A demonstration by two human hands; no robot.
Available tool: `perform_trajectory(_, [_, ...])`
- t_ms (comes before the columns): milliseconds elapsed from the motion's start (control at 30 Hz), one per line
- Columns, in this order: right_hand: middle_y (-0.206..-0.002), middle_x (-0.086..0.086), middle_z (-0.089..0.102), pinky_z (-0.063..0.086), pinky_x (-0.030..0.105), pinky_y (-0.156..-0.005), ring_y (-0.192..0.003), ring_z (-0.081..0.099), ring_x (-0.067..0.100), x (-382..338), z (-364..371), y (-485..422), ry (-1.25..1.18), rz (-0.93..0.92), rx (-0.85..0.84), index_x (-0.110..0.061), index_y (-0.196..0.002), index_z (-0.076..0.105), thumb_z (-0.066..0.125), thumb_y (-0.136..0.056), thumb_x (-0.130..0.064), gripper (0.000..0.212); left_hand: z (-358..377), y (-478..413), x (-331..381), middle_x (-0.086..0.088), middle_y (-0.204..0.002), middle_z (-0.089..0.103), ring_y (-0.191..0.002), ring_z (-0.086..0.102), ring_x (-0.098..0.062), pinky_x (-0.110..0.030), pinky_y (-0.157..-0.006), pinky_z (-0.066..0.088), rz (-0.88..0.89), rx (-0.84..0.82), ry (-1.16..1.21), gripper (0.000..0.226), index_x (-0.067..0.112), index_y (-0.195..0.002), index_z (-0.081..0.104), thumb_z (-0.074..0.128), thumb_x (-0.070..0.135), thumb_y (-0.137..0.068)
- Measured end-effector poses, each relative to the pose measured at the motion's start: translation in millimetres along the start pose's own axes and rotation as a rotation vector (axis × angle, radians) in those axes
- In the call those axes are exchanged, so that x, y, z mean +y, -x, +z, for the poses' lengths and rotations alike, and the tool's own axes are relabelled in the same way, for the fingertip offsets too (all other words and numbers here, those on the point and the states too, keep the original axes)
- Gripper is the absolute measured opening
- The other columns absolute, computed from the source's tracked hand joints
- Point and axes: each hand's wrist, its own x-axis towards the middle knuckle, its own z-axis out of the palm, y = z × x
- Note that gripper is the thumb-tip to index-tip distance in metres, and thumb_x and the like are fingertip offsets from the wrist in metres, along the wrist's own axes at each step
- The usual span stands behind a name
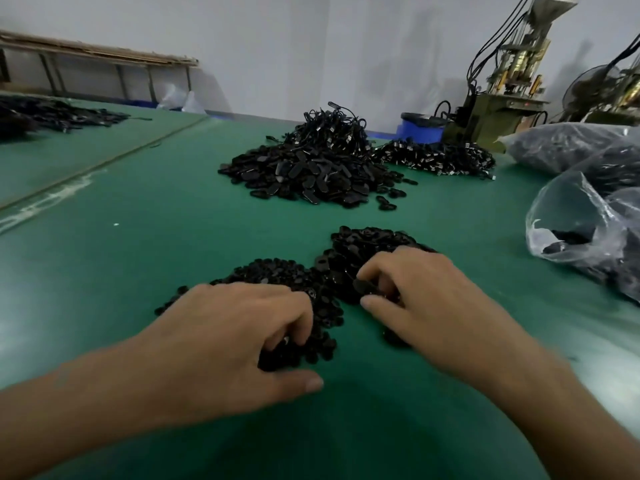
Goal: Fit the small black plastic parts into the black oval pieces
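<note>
My left hand (235, 341) curls into the near pile (277, 271), its hold unclear; my right hand (429, 299) pinches a black oval piece (365, 287).

Left fingers (298, 320) hidden among black parts (277, 271)

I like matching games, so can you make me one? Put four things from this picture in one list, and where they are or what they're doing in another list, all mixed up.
1 blue bucket
2 clear plastic bag
3 big black pile
4 right hand

A lying at the right edge of the table
B beyond the table, beside the machine
C mid-table, further back
D pinching a black piece

Pairs: 1-B, 2-A, 3-C, 4-D
</note>
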Motion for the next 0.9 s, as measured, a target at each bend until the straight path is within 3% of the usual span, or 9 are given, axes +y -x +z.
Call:
perform_trajectory(67, [-0.112, -0.010, 0.045, 0.044, 0.029, -0.081, -0.104, 0.050, 0.013, 16.3, 4.6, -23.9, 0.209, 0.083, -0.048, -0.031, -0.128, 0.049, 0.055, -0.099, -0.045, 0.032, -3.5, -16.2, -12.8, 0.022, -0.072, 0.046, -0.058, 0.045, 0.003, -0.011, -0.046, 0.024, 0.029, 0.033, -0.140, 0.040, 0.041, -0.088, 0.048, 0.047, 0.079, -0.079])
perform_trajectory(133, [-0.116, -0.004, 0.045, 0.042, 0.030, -0.077, -0.106, 0.050, 0.018, 21.5, 8.5, -34.9, 0.311, 0.093, -0.130, -0.026, -0.126, 0.049, 0.055, -0.099, -0.046, 0.034, 3.6, -25.4, -24.3, 0.019, -0.075, 0.052, -0.060, 0.052, -0.004, -0.015, -0.046, 0.029, 0.078, -0.008, -0.204, 0.039, 0.035, -0.089, 0.054, 0.046, 0.073, -0.083])
perform_trajectory(267, [-0.110, -0.003, 0.049, 0.049, 0.036, -0.082, -0.101, 0.055, 0.022, 24.6, 11.8, -43.8, 0.299, 0.092, -0.195, -0.024, -0.116, 0.050, 0.052, -0.100, -0.044, 0.025, 17.2, -35.5, -46.2, 0.012, -0.078, 0.056, -0.062, 0.057, -0.012, -0.027, -0.048, 0.049, 0.207, 0.095, -0.274, 0.036, 0.028, -0.092, 0.059, 0.048, 0.062, -0.090])
perform_trajectory(433, [-0.100, -0.015, 0.046, 0.048, 0.035, -0.079, -0.096, 0.053, 0.015, 28.5, 6.7, -49.6, 0.254, 0.000, -0.191, -0.036, -0.101, 0.050, 0.056, -0.097, -0.045, 0.012, 17.1, -57.8, -61.3, 0.017, -0.072, 0.051, -0.064, 0.061, -0.013, -0.028, -0.045, 0.042, 0.160, 0.118, -0.252, 0.036, 0.032, -0.089, 0.058, 0.043, 0.064, -0.085])
perform_trajectory(500, [-0.092, -0.016, 0.047, 0.049, 0.035, -0.078, -0.090, 0.054, 0.012, 32.4, 3.7, -56.6, 0.209, 0.020, -0.174, -0.034, -0.090, 0.051, 0.060, -0.095, -0.045, 0.015, 17.6, -68.9, -63.3, 0.018, -0.065, 0.046, -0.064, 0.054, -0.004, -0.027, -0.053, 0.035, 0.026, 0.144, -0.149, 0.038, 0.037, -0.089, 0.052, 0.041, 0.071, -0.080])
perform_trajectory(567, [-0.084, -0.016, 0.053, 0.051, 0.038, -0.075, -0.082, 0.056, 0.008, 32.8, 2.4, -63.4, 0.101, 0.013, -0.100, -0.033, -0.083, 0.051, 0.062, -0.093, -0.043, 0.018, 19.9, -77.1, -61.8, 0.017, -0.063, 0.054, -0.058, 0.050, -0.004, -0.027, -0.054, 0.035, -0.127, 0.191, 0.127, 0.034, 0.037, -0.084, 0.053, 0.052, 0.071, -0.080])
perform_trajectory(633, [-0.075, -0.012, 0.058, 0.050, 0.040, -0.070, -0.073, 0.057, 0.009, 30.6, 5.9, -67.5, -0.014, 0.009, 0.026, -0.032, -0.083, 0.048, 0.057, -0.094, -0.043, 0.018, 22.2, -80.8, -57.4, 0.012, -0.055, 0.056, -0.048, 0.047, -0.005, -0.024, -0.051, 0.037, -0.204, 0.282, 0.441, 0.028, 0.030, -0.074, 0.059, 0.065, 0.055, -0.086])
perform_trajectory(767, [-0.075, -0.003, 0.067, 0.054, 0.044, -0.066, -0.068, 0.065, 0.019, 12.5, 24.9, -72.7, -0.248, -0.016, 0.178, -0.035, -0.090, 0.044, 0.046, -0.096, -0.046, 0.013, 21.9, -71.9, -50.4, 0.007, -0.045, 0.050, -0.038, 0.037, -0.005, -0.018, -0.041, 0.032, -0.285, 0.433, 0.709, 0.027, 0.024, -0.077, 0.061, 0.059, 0.044, -0.094])
perform_trajectory(900, [-0.072, -0.008, 0.069, 0.048, 0.023, -0.055, -0.059, 0.061, 0.009, -6.7, 44.2, -78.9, -0.377, -0.136, 0.276, -0.034, -0.100, 0.065, 0.063, -0.098, -0.029, 0.006, 14.4, -58.5, -49.9, 0.001, -0.050, 0.064, -0.033, 0.041, -0.003, -0.012, -0.038, 0.032, -0.357, 0.468, 0.780, 0.030, 0.027, -0.079, 0.055, 0.052, 0.052, -0.096])
